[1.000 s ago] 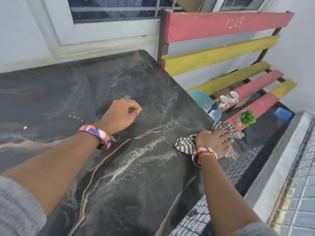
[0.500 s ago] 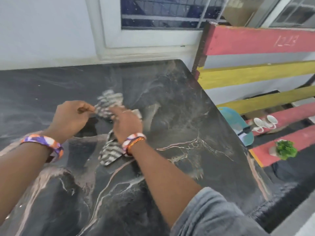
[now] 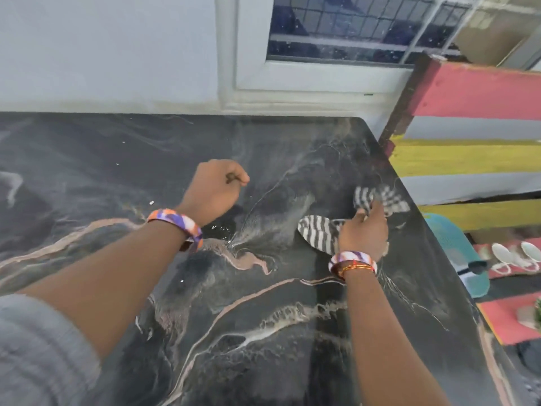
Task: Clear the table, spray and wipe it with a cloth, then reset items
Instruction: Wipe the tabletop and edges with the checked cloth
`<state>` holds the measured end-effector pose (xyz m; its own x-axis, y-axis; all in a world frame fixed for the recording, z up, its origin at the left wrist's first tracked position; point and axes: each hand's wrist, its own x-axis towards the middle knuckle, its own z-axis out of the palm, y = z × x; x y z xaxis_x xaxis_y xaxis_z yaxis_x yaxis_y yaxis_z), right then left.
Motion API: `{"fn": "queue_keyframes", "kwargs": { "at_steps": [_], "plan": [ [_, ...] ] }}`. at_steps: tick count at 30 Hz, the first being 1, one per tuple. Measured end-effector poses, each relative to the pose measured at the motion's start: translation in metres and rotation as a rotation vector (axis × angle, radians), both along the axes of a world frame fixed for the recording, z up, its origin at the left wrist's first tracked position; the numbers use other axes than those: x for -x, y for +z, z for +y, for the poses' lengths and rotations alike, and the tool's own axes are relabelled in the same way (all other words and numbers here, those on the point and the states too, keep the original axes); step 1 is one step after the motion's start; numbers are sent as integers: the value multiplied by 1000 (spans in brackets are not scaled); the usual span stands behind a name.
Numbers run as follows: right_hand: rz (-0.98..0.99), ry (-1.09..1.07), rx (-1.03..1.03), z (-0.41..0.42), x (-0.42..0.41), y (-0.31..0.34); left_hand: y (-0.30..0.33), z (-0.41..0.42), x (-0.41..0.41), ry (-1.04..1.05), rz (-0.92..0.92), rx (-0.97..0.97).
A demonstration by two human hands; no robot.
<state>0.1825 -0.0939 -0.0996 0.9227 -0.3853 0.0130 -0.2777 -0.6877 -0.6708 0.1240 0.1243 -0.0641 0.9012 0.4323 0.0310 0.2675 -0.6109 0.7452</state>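
Black marbled table (image 3: 263, 332) fills the lower view, pale and pinkish veins running across it. A wet sheen streaks the middle of the top.

Right hand (image 3: 364, 234), at 3 o'clock from frame centre, lies on the striped cloth (image 3: 320, 232) near the table's right edge. Fingers bunch the fabric; one black-and-white fold sticks out toward 9 o'clock from the hand, another toward 1 o'clock. Cloth lies flat on the tabletop, inside the edge. Patterned wristband and a thin orange thread band on that wrist.

Left hand (image 3: 215, 191), just above centre, curled into a fist, knuckles toward the wall. Something small and dark shows between thumb and forefinger; cannot tell what it is. Fist is low over the table, well apart from the cloth; contact not clear. Purple-and-orange wristband (image 3: 177, 224) on that wrist, grey sleeve at 8 o'clock.

Off the table at 3 o'clock: a bench (image 3: 474, 159) of red and yellow slats, a teal tray (image 3: 459, 253) on it, white cups (image 3: 515, 256) beside. Window (image 3: 351, 27) at 12 o'clock.
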Motion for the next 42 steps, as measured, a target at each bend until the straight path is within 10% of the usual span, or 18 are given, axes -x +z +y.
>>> {"fn": "queue_keyframes", "kwargs": {
  "at_steps": [15,32,38,42],
  "plan": [
    [171,382,439,68,-214,-5,-19,50,-67,57,-11,-45],
    [-187,1336,443,337,-19,-6,-8,181,31,328,34,-252],
    [-11,1561,109,357,65,-9,6,222,81,528,-21,-152],
    [443,1232,-750,336,76,13,34,222,97,202,5,233]
  ]
}}
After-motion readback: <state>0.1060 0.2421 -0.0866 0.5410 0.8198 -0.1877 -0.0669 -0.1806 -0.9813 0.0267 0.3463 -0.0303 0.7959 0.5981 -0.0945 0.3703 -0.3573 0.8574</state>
